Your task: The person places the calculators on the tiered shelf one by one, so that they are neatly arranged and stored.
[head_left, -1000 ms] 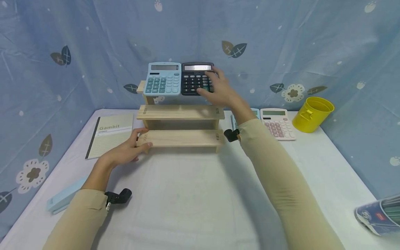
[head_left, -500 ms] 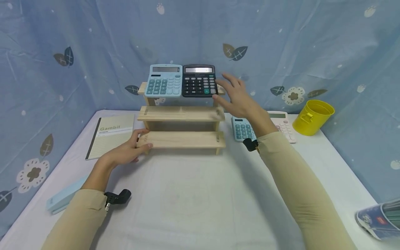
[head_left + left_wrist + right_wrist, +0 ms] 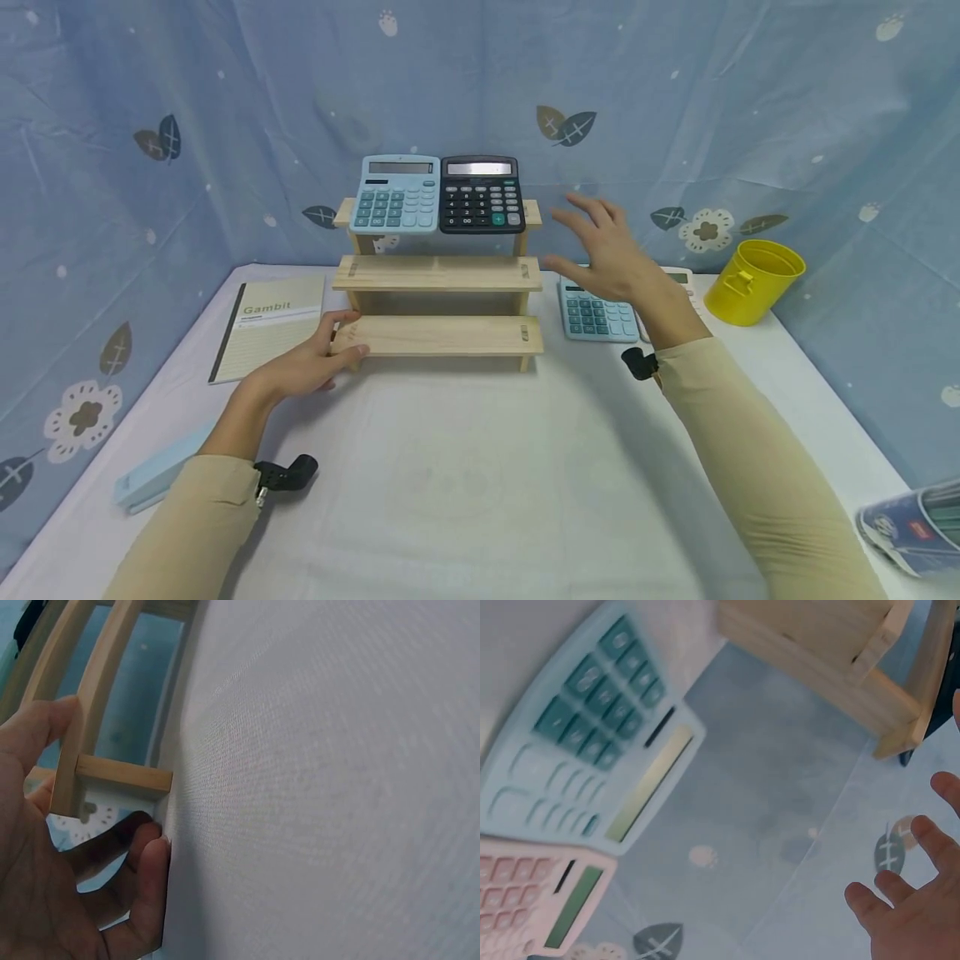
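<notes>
A three-tier wooden shelf (image 3: 442, 333) stands at the back of the table. On its top tier a light blue calculator (image 3: 396, 193) and a black calculator (image 3: 482, 193) lean side by side. My left hand (image 3: 303, 367) grips the left end of the lowest tier, thumb at the front edge; in the left wrist view the lower fingers curl beside the shelf's leg. My right hand (image 3: 615, 254) is in the air right of the shelf, fingers spread and holding nothing. Below it, partly covered, lie a second light blue calculator (image 3: 600, 318) and a pink calculator (image 3: 532, 900).
A Gambit notebook (image 3: 272, 325) lies left of the shelf, with a light blue box-like case (image 3: 161, 471) nearer, partly behind the left forearm. A yellow bucket (image 3: 752, 283) stands at the back right. At the right edge is a blue tin (image 3: 896, 529) with dark sticks inside.
My right hand has let go of the black calculator and moved right and slightly down, away from the shelf. The left hand has stayed on the lowest tier.
</notes>
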Motion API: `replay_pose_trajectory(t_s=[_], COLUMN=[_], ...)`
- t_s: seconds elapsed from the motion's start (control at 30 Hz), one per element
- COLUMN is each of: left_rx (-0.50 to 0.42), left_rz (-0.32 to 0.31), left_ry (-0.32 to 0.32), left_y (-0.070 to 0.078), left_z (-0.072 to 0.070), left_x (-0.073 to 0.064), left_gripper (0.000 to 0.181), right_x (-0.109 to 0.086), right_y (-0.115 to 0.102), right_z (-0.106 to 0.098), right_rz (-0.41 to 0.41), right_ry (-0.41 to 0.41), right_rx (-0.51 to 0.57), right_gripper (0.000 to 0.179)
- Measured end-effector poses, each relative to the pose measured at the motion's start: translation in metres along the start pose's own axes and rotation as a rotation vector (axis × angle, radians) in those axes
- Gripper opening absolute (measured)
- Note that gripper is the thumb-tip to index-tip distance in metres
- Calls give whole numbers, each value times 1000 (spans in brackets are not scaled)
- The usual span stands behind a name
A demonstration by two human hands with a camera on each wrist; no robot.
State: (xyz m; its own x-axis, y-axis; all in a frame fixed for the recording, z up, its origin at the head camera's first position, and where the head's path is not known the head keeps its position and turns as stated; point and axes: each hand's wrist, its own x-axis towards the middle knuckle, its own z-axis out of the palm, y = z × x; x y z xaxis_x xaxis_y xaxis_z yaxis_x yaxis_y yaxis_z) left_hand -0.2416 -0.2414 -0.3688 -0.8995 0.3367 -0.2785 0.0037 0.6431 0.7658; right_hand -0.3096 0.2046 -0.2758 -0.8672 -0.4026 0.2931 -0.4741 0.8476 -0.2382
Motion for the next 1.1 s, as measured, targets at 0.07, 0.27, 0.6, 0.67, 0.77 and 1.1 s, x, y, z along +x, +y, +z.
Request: replay_pose_trajectory(t_s=[0.07, 0.27, 0.6, 0.67, 0.77, 1.1], left_rx=[3, 18, 31, 27, 20, 9], left_rz=[1, 4, 3, 7, 9, 10], left_ry=[2, 0, 11, 6, -5, -9], left_y=[1, 1, -3, -2, -1, -2], left_z=[0, 1, 1, 2, 4, 2], left_x=[0, 1, 3, 5, 7, 4], left_gripper=[81, 80, 80, 80, 80, 81], right_x=[-5, -19, -38, -43, -50, -67], right_y=[6, 25, 50, 55, 65, 91], right_z=[0, -1, -7, -8, -8, -1], right_rz=[14, 48, 58, 67, 72, 151], right_ry=[-3, -11, -62, -69, -83, -94], right_rx=[-12, -6, 25, 21, 15, 43], right_gripper=[73, 74, 75, 76, 78, 77])
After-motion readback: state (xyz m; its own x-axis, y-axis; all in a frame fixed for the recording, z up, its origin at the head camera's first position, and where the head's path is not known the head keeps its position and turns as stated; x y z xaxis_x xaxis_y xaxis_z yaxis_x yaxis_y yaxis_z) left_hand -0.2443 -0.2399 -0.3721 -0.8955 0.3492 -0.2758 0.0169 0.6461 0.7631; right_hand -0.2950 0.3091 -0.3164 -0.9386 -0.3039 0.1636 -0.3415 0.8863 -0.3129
